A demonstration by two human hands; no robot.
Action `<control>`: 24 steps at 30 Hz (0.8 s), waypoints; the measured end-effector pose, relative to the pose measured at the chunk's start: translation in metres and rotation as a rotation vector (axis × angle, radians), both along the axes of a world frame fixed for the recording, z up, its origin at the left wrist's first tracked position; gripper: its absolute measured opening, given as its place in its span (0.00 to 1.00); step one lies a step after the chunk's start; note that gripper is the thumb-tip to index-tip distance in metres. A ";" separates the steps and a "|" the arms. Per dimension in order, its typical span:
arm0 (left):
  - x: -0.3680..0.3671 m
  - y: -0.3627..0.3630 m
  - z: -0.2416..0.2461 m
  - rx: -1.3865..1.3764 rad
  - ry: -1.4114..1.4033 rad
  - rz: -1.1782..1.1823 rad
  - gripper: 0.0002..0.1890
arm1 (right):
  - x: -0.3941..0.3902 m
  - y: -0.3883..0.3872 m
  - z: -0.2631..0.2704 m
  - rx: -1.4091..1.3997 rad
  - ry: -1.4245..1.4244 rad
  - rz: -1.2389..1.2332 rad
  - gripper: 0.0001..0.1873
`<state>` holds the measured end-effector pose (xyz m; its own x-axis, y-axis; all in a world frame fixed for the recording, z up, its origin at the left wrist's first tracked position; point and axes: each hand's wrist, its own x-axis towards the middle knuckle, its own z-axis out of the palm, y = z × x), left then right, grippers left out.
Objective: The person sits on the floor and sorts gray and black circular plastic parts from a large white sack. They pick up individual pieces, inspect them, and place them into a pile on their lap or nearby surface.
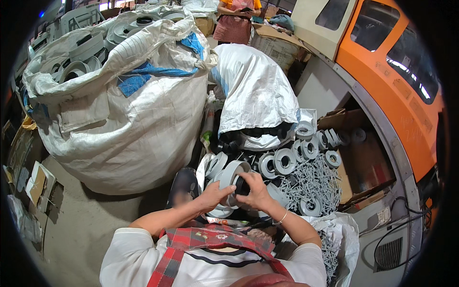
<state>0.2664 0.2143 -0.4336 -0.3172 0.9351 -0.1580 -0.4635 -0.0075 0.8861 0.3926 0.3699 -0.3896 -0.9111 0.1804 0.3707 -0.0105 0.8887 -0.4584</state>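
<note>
A grey plastic ring-shaped fitting (229,176) is between my hands in front of my chest. My left hand (215,195) grips its near left rim, thumb towards the middle. My right hand (255,190) has its fingers bent around a black ring-shaped part (242,185) at the fitting's right side; whether the black part is seated in the grey one cannot be told. More grey flanged fittings (285,161) lie beyond and to the right, beside a heap of thin grey plastic pieces (319,179). Black parts (229,140) show at the mouth of a white woven sack (254,89).
A large white bulk bag (143,118) of grey fittings stands at the left. An open cardboard box (362,161) sits in an orange and grey machine (398,82) at the right, near black cables (380,236). A person in an apron (235,25) stands beyond the sack.
</note>
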 end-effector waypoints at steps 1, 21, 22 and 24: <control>0.007 -0.001 0.003 0.009 0.016 0.009 0.16 | -0.001 0.000 0.001 -0.050 0.021 -0.067 0.38; 0.019 0.000 0.000 0.142 0.617 0.061 0.32 | 0.025 0.013 -0.048 -1.799 -0.514 -0.096 0.42; 0.015 0.001 -0.001 0.158 0.732 0.064 0.35 | 0.024 0.019 -0.056 -1.448 -0.431 -0.145 0.40; 0.004 0.008 -0.009 0.198 1.071 0.040 0.39 | 0.021 0.040 -0.047 -0.542 -0.380 -0.302 0.32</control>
<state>0.2700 0.2227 -0.4422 -0.2312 0.8996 0.3704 0.5516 -0.1924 0.8116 0.4136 0.4096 -0.4367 -0.8405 0.5130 -0.1744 0.4471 0.4749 -0.7580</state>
